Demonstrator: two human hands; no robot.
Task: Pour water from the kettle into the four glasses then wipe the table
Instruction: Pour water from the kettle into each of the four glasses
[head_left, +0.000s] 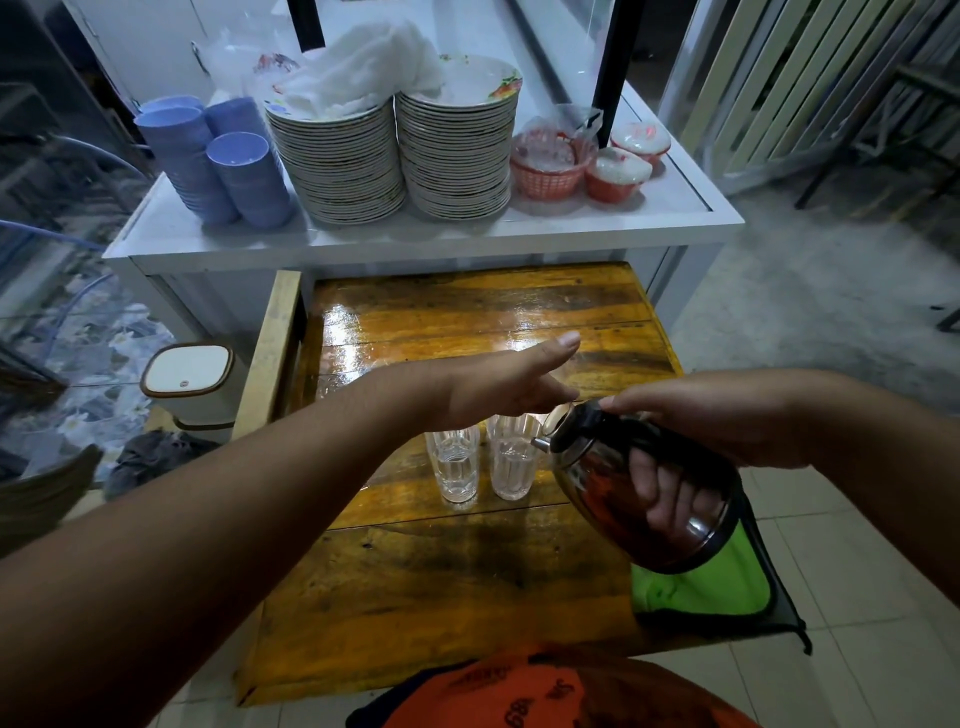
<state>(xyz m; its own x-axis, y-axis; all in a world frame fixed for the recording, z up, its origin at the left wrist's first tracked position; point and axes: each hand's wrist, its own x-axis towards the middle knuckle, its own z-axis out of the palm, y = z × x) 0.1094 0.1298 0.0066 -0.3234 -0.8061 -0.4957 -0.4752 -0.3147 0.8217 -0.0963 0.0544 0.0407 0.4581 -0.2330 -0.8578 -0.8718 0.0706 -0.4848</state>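
I see the kettle (639, 483) tilted in my right hand (727, 415), which is closed on its handle, spout over two glasses (483, 462) just below my left hand (498, 384), flat, open and empty. A green cloth (706, 582) lies on the tabletop (415, 597) under the kettle.

1. The table (467, 571) was planked wood, varnished, glossy and wet-looking at its far end.
2. The kettle (644, 499) was polished metal, mirror-bright, with a black plastic lid.
3. The glasses (483, 462) were clear ribbed glass.
4. The cloth (711, 582) at near right was matt green fabric.
5. The far bowls (234, 166) looked like matt blue plastic.
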